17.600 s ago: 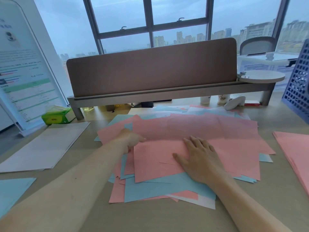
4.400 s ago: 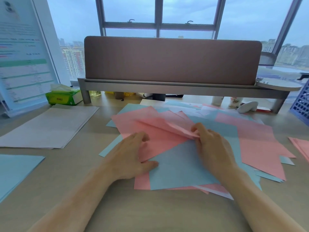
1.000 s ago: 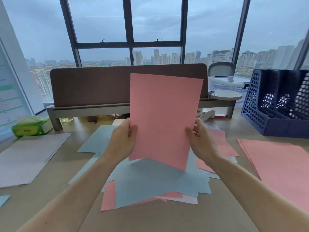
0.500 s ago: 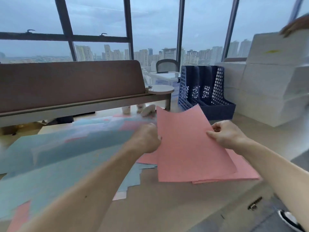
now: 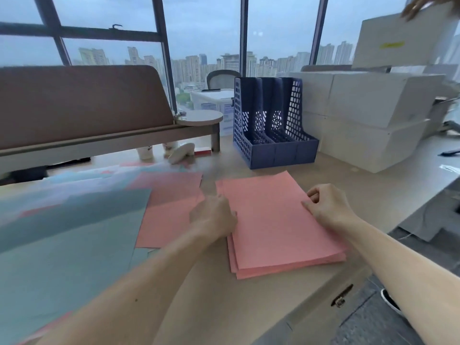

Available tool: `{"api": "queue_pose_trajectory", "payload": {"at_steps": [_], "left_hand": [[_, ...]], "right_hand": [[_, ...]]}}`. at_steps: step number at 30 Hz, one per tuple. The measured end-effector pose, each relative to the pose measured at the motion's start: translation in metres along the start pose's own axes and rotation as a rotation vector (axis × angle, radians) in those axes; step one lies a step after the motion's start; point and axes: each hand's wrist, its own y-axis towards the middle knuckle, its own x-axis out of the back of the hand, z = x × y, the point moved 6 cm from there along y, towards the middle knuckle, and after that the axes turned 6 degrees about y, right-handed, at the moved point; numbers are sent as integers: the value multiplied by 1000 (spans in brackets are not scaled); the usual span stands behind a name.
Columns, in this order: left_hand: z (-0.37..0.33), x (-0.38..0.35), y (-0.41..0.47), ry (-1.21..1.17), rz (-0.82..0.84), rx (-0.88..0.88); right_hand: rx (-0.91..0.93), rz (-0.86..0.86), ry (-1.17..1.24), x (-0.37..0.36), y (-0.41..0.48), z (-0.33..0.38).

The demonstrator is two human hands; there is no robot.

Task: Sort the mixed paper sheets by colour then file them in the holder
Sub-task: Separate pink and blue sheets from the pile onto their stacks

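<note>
A stack of pink sheets (image 5: 276, 225) lies flat on the desk in front of the blue three-slot file holder (image 5: 271, 120). My left hand (image 5: 214, 216) has its fingers curled at the stack's left edge and grips the top sheets there. My right hand (image 5: 327, 207) pinches the right edge, thumb on top. To the left lies the mixed pile (image 5: 74, 245), with blue sheets on top and a pink sheet (image 5: 169, 212) showing at its right side. The holder's slots look empty.
White boxes (image 5: 373, 120) stand stacked right of the holder. A brown desk divider (image 5: 82, 103) on a grey shelf runs along the back left. The desk edge (image 5: 348, 277) falls away at the right. Another person's hand (image 5: 423, 6) touches the top box.
The pink sheets that both hands held up over the mixed pile have been carried right and laid on the pink stack. My view has turned right towards the holder.
</note>
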Motion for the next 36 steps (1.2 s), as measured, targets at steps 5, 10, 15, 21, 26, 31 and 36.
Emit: {"api": "queue_pose_trajectory", "payload": {"at_steps": [5,10,15,21,26,31,36], "left_hand": [[1,2,2,72,21,-46],[40,29,-11,217,-32,-114],[127,67,-35,315,-58,-21],[252,84,-86,336,55,218],[341,86,-132,270,88,412],[387,82,-161,212,137,528],[400,69,-171,104,160,535]], "right_hand": [[53,1,-210,-11,14,-4],[326,58,-372,-32,0,64],[505,318,-374,-90,-42,154],[643,436,-330,-157,-91,247],[620,538,-178,-209,-123,296],[556,576,-155,-234,-131,315],[439,537,-130,-243,-128,314]]}}
